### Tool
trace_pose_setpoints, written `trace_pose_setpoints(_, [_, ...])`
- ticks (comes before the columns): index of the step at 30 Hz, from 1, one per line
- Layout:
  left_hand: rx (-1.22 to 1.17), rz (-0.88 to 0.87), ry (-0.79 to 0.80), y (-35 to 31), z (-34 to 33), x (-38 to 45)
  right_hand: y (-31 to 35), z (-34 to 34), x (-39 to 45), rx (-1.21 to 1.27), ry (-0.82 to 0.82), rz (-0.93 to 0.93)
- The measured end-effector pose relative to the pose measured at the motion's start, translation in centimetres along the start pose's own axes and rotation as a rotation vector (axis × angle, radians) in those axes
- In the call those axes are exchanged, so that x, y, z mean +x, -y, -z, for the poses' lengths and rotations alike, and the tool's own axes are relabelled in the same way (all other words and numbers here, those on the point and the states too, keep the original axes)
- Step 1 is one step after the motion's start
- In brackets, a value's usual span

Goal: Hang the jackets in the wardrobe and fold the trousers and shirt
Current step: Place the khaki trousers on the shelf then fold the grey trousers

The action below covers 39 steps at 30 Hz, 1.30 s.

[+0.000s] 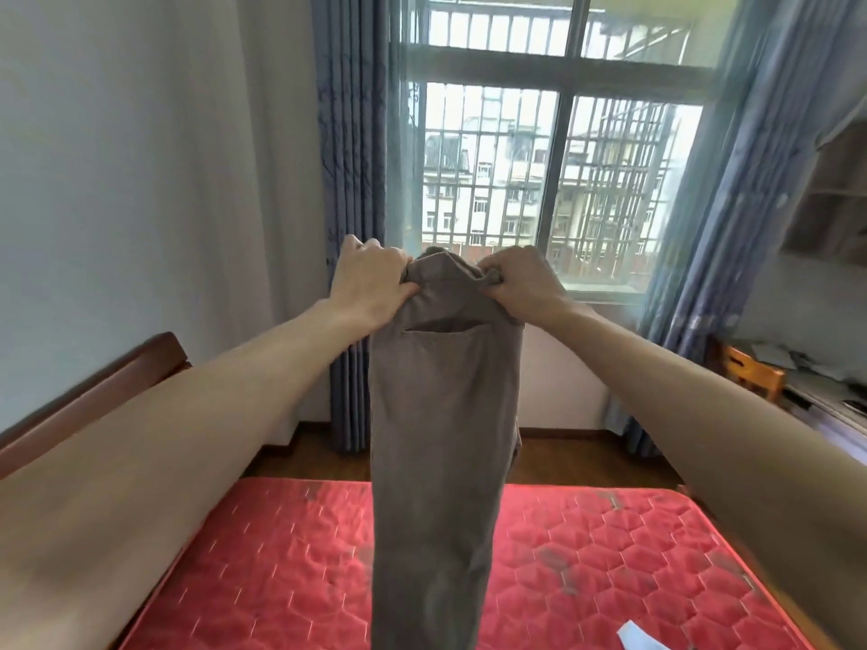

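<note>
Left of frame: wooden headboard [89, 396] runs along the wall, lower left. L hand [370, 286] sits at frame centre, just left of the trousers [445, 438], fingers curled tight, pinching the left end of the waistband. R hand [520, 286] is on the other side, same height, fingers bunched round the right end of the waistband. Both arms are stretched fwd, so the garment hangs mid-air in front of the window [553, 180], over the red mattress [262, 565] that fills the bottom of frame.

Risks, as I judge them: hands are close together and the waistband bulges up btwn them, so the legs may not line up. Lay it down like that and the fold comes out skewed w/ creases. A pinch on bunched cloth could also slip on one side, and the trousers would drop in a heap. The lower end runs out of frame, so can't tell if it drags on the mattress.

Look of the trousers: grey-brown, soft matte cloth, hanging as one narrow column. Slit pocket opening just below the hands. Few wrinkles, slight blur.

Lower right: white scrap [631, 638] on the mattress.
</note>
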State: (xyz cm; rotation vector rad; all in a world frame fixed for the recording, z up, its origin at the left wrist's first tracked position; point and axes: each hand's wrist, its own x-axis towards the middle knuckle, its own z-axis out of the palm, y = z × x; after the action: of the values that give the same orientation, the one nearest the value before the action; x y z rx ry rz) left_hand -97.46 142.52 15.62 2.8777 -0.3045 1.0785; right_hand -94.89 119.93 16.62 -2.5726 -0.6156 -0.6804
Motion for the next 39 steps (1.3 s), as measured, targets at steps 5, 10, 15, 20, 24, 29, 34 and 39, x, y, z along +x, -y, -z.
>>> trace_pose_setpoints(5, [0.000,-0.019,-0.237,-0.2,0.3,1.0,0.0,1.7,0.8,0.010,-0.194,0.054])
trace_pose_setpoints(10, [-0.250,-0.127,-0.135,-0.5,1.4,-1.7,-1.2,1.5,-3.4,-0.104,-0.277,0.117])
trace_pose_setpoints(15, [-0.272,-0.203,0.192,-2.0,-0.6,-9.2,-2.7,-0.9,-13.6,-0.125,-0.173,0.168])
trace_pose_setpoints(20, [-0.300,-0.213,0.511,-5.3,-7.8,-22.8,-5.1,-9.2,-27.4,-0.163,0.107,0.133])
trace_pose_setpoints(24, [-0.369,-0.090,0.732,-9.0,-15.7,-37.0,-6.3,-17.3,-38.6,-0.192,0.405,0.038])
trace_pose_setpoints(29, [-0.226,-0.135,0.964,-14.1,-22.1,-53.0,-6.1,-24.8,-51.8,-0.250,0.847,-0.091])
trace_pose_setpoints(34, [-0.242,-0.264,1.132,-16.9,-23.8,-64.0,-5.4,-28.6,-63.6,-0.212,0.967,-0.066])
trace_pose_setpoints(39, [-0.308,-0.399,1.307,-19.0,-24.2,-72.1,-4.4,-32.0,-72.5,-0.111,1.115,-0.029])
